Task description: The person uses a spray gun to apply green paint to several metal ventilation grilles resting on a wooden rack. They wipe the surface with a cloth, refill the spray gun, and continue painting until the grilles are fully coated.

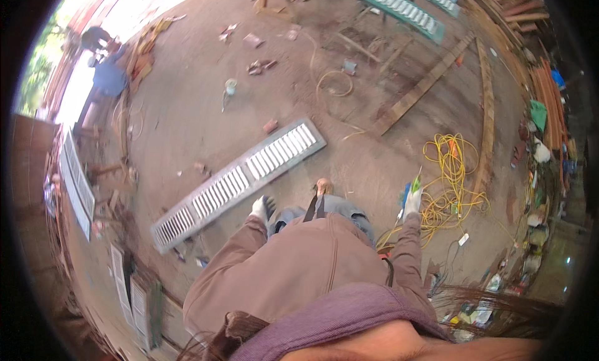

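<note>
My left hand point(263, 207), in a white and grey work glove, hangs beside my left leg with its fingers loosely apart and nothing visible in it. Closest to it is a long louvred shutter panel point(240, 182), pale slats in a grey-green frame, lying at a slant ahead of me and to the left. Out to my right, my right hand point(412, 202), also gloved, is closed around a slim green tool with a pale pointed tip point(417, 181). Something blue shows beside that hand; its kind is too blurred to tell.
A tangled yellow cord point(450, 192) covers the floor at right, near long wooden beams point(425, 83). A green louvred panel point(399, 10) is raised at the far side. More panels point(76, 180) lean at left. Another person point(109, 74) crouches at far left. Scraps line the right edge.
</note>
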The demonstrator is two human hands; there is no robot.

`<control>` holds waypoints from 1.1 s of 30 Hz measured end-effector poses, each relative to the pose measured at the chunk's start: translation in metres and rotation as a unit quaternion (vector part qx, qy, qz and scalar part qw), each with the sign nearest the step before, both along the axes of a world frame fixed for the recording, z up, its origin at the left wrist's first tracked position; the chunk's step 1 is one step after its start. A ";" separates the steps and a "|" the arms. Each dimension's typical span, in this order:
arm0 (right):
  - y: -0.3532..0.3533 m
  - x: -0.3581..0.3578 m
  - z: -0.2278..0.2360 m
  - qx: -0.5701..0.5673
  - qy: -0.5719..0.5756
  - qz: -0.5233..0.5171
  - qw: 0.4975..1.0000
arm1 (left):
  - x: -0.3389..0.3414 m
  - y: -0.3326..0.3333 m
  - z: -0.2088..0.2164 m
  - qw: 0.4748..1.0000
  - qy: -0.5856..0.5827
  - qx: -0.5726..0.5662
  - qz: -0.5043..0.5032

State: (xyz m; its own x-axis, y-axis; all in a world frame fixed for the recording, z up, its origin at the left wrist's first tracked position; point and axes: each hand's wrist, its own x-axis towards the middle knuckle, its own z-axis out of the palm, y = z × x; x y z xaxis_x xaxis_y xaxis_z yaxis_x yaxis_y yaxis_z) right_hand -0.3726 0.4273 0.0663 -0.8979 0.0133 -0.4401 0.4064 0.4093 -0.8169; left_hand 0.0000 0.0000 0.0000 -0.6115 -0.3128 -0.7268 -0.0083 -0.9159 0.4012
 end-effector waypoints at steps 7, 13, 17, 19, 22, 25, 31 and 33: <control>-0.102 -0.233 0.126 -0.151 0.058 -0.075 0.984 | -0.233 -0.053 0.117 0.820 -0.013 -0.486 -0.302; -0.221 -0.406 0.149 -0.069 0.192 -0.213 0.955 | -0.221 -0.152 0.033 0.734 -0.200 -0.511 -0.400; -0.353 -0.493 0.137 -0.179 0.101 -0.066 0.976 | -0.181 -0.226 -0.037 0.670 -0.264 -0.469 -0.512; -0.423 -0.529 0.135 -0.156 0.030 0.029 0.987 | -0.198 -0.266 -0.044 0.656 -0.278 -0.430 -0.555; -0.476 -0.597 0.144 -0.169 -0.023 0.045 0.984 | -0.254 -0.336 -0.040 0.676 -0.263 -0.386 -0.570; -0.467 -0.654 0.154 -0.333 0.014 -0.283 0.899 | -0.339 -0.408 -0.029 0.800 -0.074 -0.379 -0.460; -0.492 -0.693 0.164 -0.428 -0.124 -0.021 0.895 | -0.611 -0.484 0.031 0.927 -0.152 -0.296 -0.172; -0.519 -0.708 0.169 -0.446 -0.063 -0.119 0.885 | -0.718 -0.470 0.058 0.898 -0.047 -0.349 -0.265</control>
State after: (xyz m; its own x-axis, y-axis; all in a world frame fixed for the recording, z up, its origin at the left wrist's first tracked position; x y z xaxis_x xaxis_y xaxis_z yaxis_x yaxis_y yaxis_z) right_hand -1.0803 -0.0921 0.2350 -0.8593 -0.2076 -0.4674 0.5054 -0.4846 -0.7140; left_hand -0.7181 -0.4700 0.0577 -0.7555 -0.3958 -0.5221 -0.4318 -0.2986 0.8511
